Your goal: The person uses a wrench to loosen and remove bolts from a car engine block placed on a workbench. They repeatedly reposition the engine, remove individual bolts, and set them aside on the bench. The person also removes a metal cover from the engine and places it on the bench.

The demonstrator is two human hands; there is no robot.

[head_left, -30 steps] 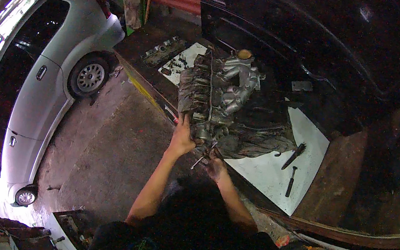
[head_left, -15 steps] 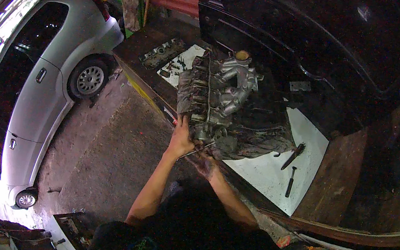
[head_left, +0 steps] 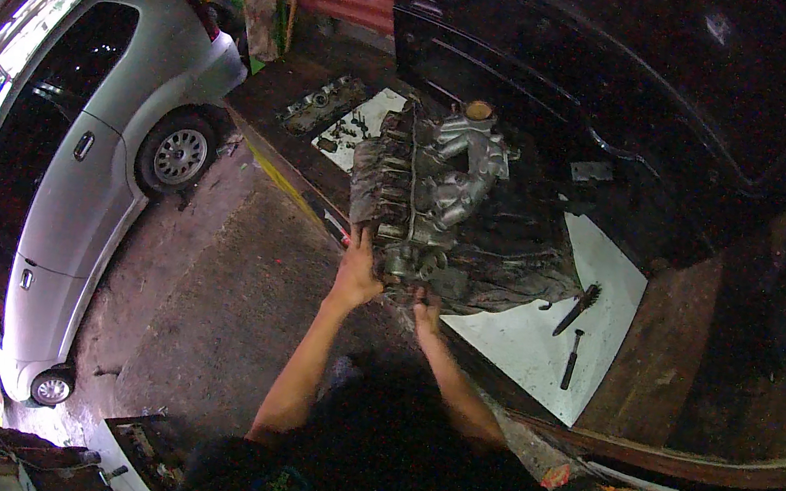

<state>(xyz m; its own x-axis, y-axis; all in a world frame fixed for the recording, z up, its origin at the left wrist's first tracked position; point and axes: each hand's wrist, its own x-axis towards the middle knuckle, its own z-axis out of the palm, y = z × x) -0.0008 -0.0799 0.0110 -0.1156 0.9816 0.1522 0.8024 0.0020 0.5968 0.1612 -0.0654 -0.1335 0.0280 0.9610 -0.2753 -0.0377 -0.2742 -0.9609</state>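
A greasy engine cylinder head [head_left: 383, 185] with a silver intake manifold [head_left: 466, 181] attached lies on the bench in front of me. My left hand [head_left: 356, 275] rests against its near left corner, fingers stretched along the metal. My right hand [head_left: 426, 311] is at the near end, just right of the round metal housing [head_left: 399, 261]. Its fingers are drawn together low beside the part; what they hold is too dark and small to make out. A dark, dirty cloth [head_left: 507, 285] spreads out to the right of the head.
A white sheet [head_left: 536, 364] on the bench carries a brush [head_left: 578, 308] and a black-handled tool [head_left: 571, 360]. Farther back are a valve cover-like metal part [head_left: 322, 105] and small parts on another white sheet [head_left: 387, 103]. A silver car [head_left: 96, 167] stands at left.
My right hand has moved slightly right and up, away from my left hand. The thin metal rod that showed between my hands is no longer visible. My left hand stays in place.
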